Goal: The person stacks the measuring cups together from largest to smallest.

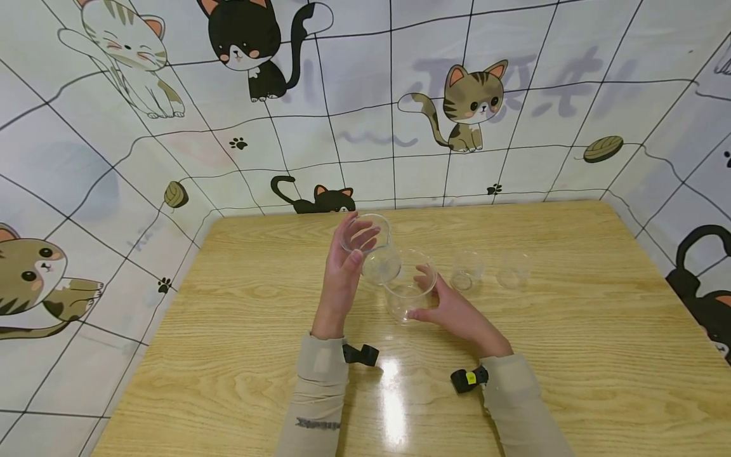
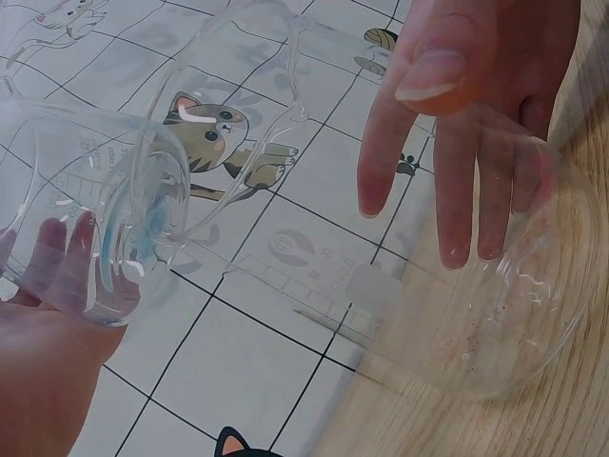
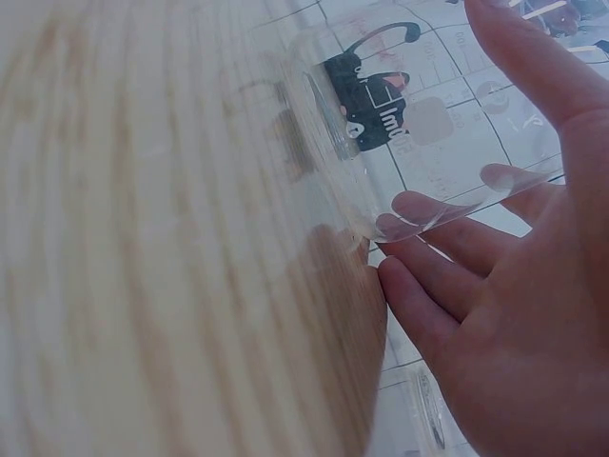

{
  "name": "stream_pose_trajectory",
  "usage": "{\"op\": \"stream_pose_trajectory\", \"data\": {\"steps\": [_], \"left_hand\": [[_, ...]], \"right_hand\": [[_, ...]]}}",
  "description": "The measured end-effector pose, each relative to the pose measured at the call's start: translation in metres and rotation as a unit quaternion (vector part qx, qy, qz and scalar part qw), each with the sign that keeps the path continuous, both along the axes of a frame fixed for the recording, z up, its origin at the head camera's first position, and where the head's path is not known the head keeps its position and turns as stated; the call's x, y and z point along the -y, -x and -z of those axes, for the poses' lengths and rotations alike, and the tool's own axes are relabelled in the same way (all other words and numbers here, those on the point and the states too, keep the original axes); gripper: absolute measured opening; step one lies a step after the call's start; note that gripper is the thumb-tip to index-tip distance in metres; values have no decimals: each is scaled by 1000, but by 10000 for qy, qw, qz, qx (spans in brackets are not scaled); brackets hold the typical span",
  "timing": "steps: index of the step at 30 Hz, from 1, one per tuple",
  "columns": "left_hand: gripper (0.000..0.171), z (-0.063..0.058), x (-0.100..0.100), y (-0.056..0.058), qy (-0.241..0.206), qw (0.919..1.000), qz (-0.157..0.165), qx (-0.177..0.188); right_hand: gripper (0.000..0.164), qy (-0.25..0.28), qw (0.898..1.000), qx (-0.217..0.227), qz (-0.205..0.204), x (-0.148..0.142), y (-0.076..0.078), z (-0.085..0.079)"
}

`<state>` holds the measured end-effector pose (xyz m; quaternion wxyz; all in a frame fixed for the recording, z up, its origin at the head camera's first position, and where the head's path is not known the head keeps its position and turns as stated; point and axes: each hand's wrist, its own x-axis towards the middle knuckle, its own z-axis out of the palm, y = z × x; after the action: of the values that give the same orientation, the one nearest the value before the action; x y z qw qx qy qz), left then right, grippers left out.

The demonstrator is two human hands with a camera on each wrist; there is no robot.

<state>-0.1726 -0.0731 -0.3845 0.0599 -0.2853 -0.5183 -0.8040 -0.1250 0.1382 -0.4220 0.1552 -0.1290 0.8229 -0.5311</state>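
Observation:
My left hand (image 1: pixel 342 260) grips a clear glass beaker (image 1: pixel 381 263) above the table, its fingers showing through the wall. A faint blue tint shows near that beaker's base in the left wrist view; whether it holds liquid I cannot tell. Its base is close to the rim of a larger clear beaker (image 1: pixel 408 301), which stands on the table. My right hand (image 1: pixel 451 311) holds this larger beaker from the right side, thumb in front and fingers behind. Printed marks (image 3: pixel 385 114) show on its wall in the right wrist view.
Two smaller clear glass vessels, one (image 1: pixel 467 273) nearer and one (image 1: pixel 514 271) farther right, stand beside the right hand. All rest on a wood-grain table (image 1: pixel 245 355). A cat-patterned cloth (image 1: pixel 365 101) hangs behind and along the sides.

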Motion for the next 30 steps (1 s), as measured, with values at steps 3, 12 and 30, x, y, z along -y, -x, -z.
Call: {"op": "stream_pose_trajectory", "data": {"steps": [3, 12, 30], "left_hand": [[79, -1, 0, 0, -20, 10000, -16, -16], [74, -1, -1, -1, 9, 10000, -20, -20], [75, 0, -1, -1, 27, 10000, -42, -39]], "right_hand": [[85, -19, 10000, 10, -4, 0, 0, 0], [87, -193, 9996, -148, 134, -4, 12, 31], [90, -94, 9997, -177, 168, -5, 14, 37]]}}
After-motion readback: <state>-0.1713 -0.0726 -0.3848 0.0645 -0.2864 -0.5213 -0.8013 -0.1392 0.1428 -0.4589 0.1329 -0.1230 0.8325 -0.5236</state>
